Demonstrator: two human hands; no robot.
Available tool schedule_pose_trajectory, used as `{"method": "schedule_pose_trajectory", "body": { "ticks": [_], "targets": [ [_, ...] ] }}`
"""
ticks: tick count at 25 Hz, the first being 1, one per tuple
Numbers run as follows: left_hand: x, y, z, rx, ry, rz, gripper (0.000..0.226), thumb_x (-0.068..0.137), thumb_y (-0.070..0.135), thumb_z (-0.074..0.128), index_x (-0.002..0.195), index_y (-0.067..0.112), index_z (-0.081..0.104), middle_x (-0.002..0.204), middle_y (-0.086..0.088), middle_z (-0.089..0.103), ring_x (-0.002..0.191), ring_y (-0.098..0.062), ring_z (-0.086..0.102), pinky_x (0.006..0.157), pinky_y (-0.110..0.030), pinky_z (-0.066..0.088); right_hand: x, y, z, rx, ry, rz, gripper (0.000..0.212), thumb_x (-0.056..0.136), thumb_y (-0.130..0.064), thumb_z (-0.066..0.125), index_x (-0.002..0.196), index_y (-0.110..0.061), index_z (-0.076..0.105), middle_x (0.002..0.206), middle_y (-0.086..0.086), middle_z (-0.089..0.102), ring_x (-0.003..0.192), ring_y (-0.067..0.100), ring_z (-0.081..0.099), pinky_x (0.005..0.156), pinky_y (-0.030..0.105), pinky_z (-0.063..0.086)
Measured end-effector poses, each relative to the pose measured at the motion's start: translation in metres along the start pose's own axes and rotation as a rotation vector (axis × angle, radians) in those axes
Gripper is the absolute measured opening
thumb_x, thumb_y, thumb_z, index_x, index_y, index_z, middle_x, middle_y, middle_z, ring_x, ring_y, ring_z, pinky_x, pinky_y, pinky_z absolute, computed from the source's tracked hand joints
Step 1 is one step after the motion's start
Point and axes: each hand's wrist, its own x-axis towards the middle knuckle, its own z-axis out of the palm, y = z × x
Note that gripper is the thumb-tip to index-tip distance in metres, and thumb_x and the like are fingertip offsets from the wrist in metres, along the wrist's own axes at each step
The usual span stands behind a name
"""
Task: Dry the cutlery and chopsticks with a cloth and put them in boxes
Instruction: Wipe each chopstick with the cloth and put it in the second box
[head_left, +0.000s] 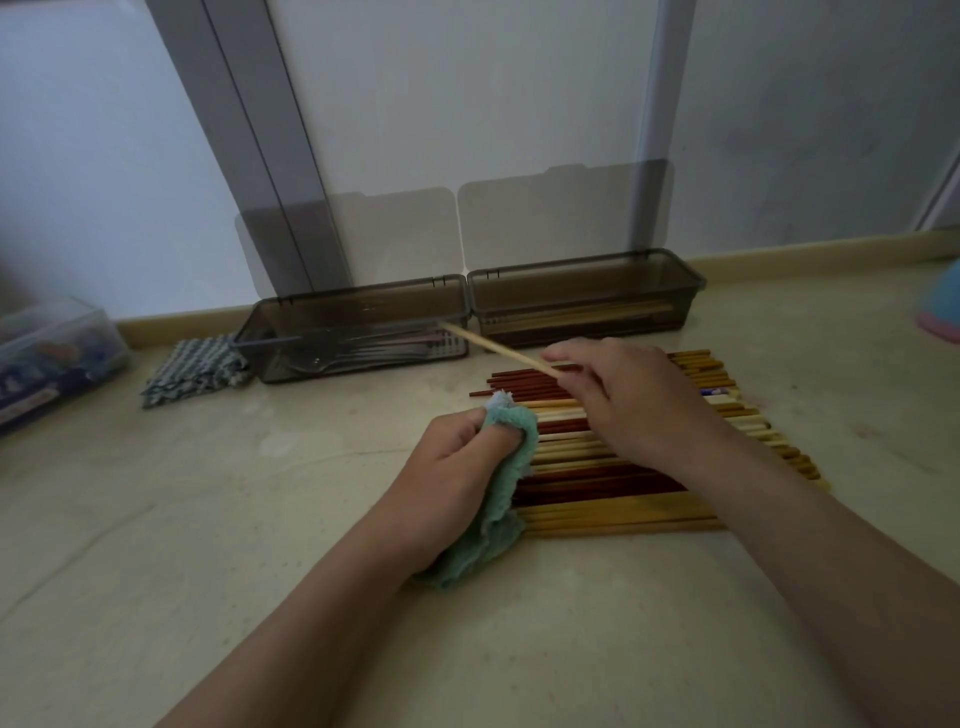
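left hand (452, 467) grip: clutching cloth (506, 514) | right hand (628, 400) grip: pinching chopstick (493, 346)

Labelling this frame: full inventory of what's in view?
left box: 1, smoky grey, lid open
right box: 1, same, beside it
cutlery: several, grey, left box
boxed chopsticks: few, pale, right box
chopstick row: many, tan and red-brown, before boxes
held chopstick: 1, pale, right hand
teal cloth: 1, left hand
checked cloth: 1, beside left box
clear container: 1, far left
pink-blue object: 1, right edge
left hand: grips teal cloth
right hand: pinches held chopstick
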Motion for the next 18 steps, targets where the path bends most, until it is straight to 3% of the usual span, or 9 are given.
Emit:
{"method": "schedule_pose_trajectory", "body": {
  "ticks": [3, 6, 7, 11, 18],
  "targets": [
    [0.000, -0.001, -0.001, -0.034, 0.028, -0.001, 0.030, 0.099, 0.024, 0.040, 0.101, 0.014, 0.068, 0.087, 0.000, 0.072, 0.073, -0.007, 0.066, 0.063, -0.019, 0.049, 0.006, 0.001, -0.007, -0.106, 0.065, -0.006, 0.030, 0.104, -0.027, 0.044, 0.126, -0.035, 0.063, 0.098, -0.006, 0.057, 0.088, 0.013, 0.055, 0.081, 0.039, 0.051],
    [0.002, -0.003, -0.002, -0.015, 0.070, -0.007, 0.043, 0.094, 0.040, 0.045, 0.103, 0.002, 0.062, 0.093, -0.022, 0.065, 0.078, -0.038, 0.060, 0.071, -0.050, 0.050, 0.030, 0.007, -0.021, -0.173, 0.197, -0.011, 0.027, 0.103, -0.020, 0.046, 0.116, -0.029, 0.067, 0.096, -0.003, 0.055, 0.092, 0.019, 0.053, 0.090, 0.044, 0.044],
    [0.002, -0.003, -0.002, -0.015, 0.070, -0.011, 0.049, 0.091, 0.044, 0.045, 0.104, -0.001, 0.059, 0.094, -0.026, 0.063, 0.078, -0.041, 0.058, 0.074, -0.053, 0.050, 0.044, 0.011, -0.026, -0.195, 0.206, -0.002, 0.026, 0.103, -0.020, 0.046, 0.114, -0.029, 0.068, 0.096, -0.003, 0.054, 0.094, 0.021, 0.053, 0.093, 0.045, 0.041],
    [0.002, -0.003, -0.003, -0.021, 0.073, -0.024, 0.045, 0.095, 0.038, 0.044, 0.100, -0.006, 0.057, 0.085, -0.028, 0.059, 0.069, -0.033, 0.054, 0.068, -0.047, 0.047, 0.098, 0.027, -0.033, -0.285, 0.165, 0.090, 0.026, 0.101, -0.018, 0.047, 0.113, -0.028, 0.067, 0.112, 0.002, 0.063, 0.106, 0.028, 0.055, 0.098, 0.049, 0.035],
    [0.002, -0.001, -0.005, -0.031, 0.053, -0.042, 0.054, 0.088, 0.049, 0.046, 0.103, -0.002, 0.058, 0.096, -0.030, 0.059, 0.083, -0.042, 0.059, 0.080, -0.060, 0.048, 0.121, 0.044, -0.010, -0.306, 0.060, 0.126, 0.031, 0.101, -0.017, 0.044, 0.121, -0.030, 0.065, 0.127, 0.006, 0.061, 0.117, 0.031, 0.055, 0.102, 0.051, 0.039]
  ]
}}
